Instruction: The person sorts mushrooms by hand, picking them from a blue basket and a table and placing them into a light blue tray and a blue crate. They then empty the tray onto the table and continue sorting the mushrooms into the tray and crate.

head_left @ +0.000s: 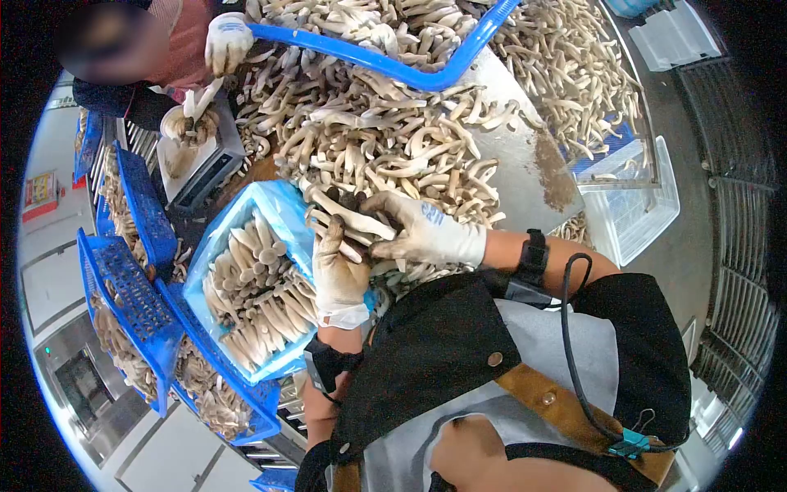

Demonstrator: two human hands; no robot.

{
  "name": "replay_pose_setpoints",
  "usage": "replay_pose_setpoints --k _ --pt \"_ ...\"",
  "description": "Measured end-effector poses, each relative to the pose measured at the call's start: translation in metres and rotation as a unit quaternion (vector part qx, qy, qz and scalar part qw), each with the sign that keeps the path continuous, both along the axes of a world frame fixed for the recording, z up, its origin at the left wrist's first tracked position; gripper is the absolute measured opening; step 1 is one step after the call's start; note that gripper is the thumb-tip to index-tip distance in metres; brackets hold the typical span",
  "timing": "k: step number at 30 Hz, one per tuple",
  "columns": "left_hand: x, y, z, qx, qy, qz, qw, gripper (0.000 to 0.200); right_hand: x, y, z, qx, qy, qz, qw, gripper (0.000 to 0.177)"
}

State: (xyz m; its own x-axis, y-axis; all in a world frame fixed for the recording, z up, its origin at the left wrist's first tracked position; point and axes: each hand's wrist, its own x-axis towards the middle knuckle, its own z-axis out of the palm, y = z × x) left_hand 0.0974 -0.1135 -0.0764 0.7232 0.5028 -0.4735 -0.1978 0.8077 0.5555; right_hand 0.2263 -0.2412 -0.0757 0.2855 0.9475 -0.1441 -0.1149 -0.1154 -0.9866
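Note:
Both my hands wear white gloves with darkened fingertips and meet over the near edge of a big heap of long-stemmed mushrooms (pixel 385 152). My left hand (pixel 340 279) is closed around a few mushrooms (pixel 352 220) that lie across its fingers. From the right, my right hand (pixel 430 235) pinches at the same small bunch, its fingers curled on the stems. Just left of my left hand is a box lined with blue plastic (pixel 211 234), holding mushrooms laid in rows (pixel 261 287).
Blue baskets (pixel 135 303) of mushrooms stand at the left. A co-worker's gloved hand (pixel 228 43) holds a mushroom near a weighing scale (pixel 197 176). A bent blue bar (pixel 352 56) crosses the heap. A clear plastic bin (pixel 648 205) sits at right, beside metal racks (pixel 742 246).

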Motion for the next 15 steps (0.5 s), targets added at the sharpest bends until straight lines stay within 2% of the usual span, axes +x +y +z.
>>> replay_pose_setpoints --k 3,4,5,6,7,9,10,11,12,13,14,15 --pt "-0.009 0.005 -0.013 0.001 -0.011 0.034 0.999 0.044 0.008 0.001 -0.011 -0.003 0.073 0.046 0.996 0.056" --pt "-0.014 0.010 -0.014 -0.050 -0.029 0.023 0.998 0.043 0.013 -0.002 -0.014 0.021 -0.020 0.071 0.997 0.055" --pt "-0.007 0.014 -0.008 -0.093 -0.010 0.058 0.994 0.041 0.019 -0.007 -0.013 -0.034 -0.087 0.115 0.989 0.053" --pt "-0.010 0.018 -0.005 -0.103 -0.054 0.036 0.993 0.040 0.024 -0.011 -0.012 -0.083 -0.155 0.164 0.971 0.052" --pt "-0.016 0.026 -0.004 -0.112 -0.098 0.016 0.989 0.040 0.034 -0.019 -0.018 -0.066 -0.306 0.188 0.931 0.049" --pt "-0.027 0.028 -0.015 -0.175 -0.181 0.027 0.967 0.042 0.061 -0.024 -0.031 -0.003 -0.323 0.149 0.935 0.045" --pt "-0.032 0.029 -0.020 -0.207 -0.220 0.029 0.953 0.043 0.076 -0.029 -0.032 -0.074 -0.238 0.087 0.964 0.045" --pt "-0.030 0.021 -0.006 -0.207 -0.165 0.045 0.963 0.048 0.094 -0.028 -0.013 -0.224 -0.125 0.008 0.967 0.045" --pt "-0.027 0.014 0.008 -0.207 -0.108 0.059 0.971 0.053 0.116 -0.037 -0.024 -0.261 -0.077 -0.089 0.958 0.047" --pt "-0.040 0.017 -0.009 -0.134 -0.133 -0.058 0.980 0.060 0.130 -0.040 -0.023 -0.340 -0.208 -0.197 0.896 0.050" --pt "-0.034 0.007 0.000 -0.134 -0.099 -0.057 0.984 0.063 0.150 -0.055 -0.049 -0.340 -0.249 -0.195 0.886 0.063" --pt "-0.026 -0.005 0.008 -0.133 -0.065 -0.058 0.987 0.067 0.160 -0.062 -0.084 -0.331 -0.325 -0.248 0.850 0.065"
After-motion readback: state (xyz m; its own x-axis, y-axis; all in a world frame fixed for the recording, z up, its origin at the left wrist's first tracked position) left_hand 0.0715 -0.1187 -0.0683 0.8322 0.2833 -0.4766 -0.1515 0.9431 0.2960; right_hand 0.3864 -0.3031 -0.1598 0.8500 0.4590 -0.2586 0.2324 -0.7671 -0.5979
